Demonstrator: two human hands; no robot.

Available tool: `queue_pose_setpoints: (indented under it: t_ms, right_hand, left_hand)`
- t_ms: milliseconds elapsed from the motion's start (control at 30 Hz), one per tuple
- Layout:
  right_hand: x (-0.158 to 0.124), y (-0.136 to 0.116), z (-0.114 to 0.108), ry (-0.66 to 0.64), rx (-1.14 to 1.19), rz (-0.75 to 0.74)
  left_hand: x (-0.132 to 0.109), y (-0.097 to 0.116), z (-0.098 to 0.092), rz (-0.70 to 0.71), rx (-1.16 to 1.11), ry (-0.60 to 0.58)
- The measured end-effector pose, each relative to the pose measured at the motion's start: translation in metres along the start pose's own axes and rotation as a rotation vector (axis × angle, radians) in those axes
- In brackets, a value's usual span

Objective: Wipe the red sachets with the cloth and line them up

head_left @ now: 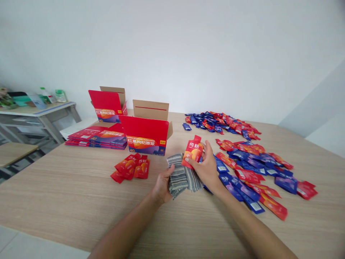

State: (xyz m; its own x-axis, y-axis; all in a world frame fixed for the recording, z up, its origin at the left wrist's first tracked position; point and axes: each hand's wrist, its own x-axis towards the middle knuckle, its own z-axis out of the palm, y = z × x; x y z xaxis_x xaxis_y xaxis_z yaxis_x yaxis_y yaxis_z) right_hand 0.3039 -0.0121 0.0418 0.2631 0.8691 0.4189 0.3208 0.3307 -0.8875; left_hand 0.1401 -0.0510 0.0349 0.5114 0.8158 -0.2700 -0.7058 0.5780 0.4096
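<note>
Pouch (193, 151); pinched in right grip (208, 171); striped cloth (178, 175); in left grip (162, 185)

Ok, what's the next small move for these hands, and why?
I'd probably wipe the front of the red pouch with the striped cloth: the right hand holds the pouch with its printed face showing, and the left hand holds the cloth right by it. Whether cloth and pouch touch is hard to tell.
</note>
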Motion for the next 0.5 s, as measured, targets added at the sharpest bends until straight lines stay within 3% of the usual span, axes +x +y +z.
queue_pose_setpoints:
  t_ms: [133, 233, 333, 400, 500]
  right_hand:
    - [-0.014, -0.008, 0.0, 0.053, -0.199, -0.24]
    - [-0.025, -0.015, 0.0, -0.078, -0.313, -0.431]
    - [-0.031, -0.018, -0.001, -0.3, -0.422, -0.746]
    - [-0.033, -0.018, 0.0, -0.382, -0.519, -0.912]
    - [-0.036, -0.022, 0.005, -0.387, -0.715, -0.948]
  left_hand:
    - [0.0, -0.001, 0.0, -0.01, -0.02, -0.002]
    - [-0.001, -0.001, -0.001, -0.038, -0.059, -0.039]
    - [0.0, 0.0, 0.001, 0.001, -0.144, -0.089]
    - [0.0, 0.001, 0.002, 0.035, -0.178, -0.092]
    - [-0.001, 0.005, 0.003, 0.052, -0.188, -0.087]
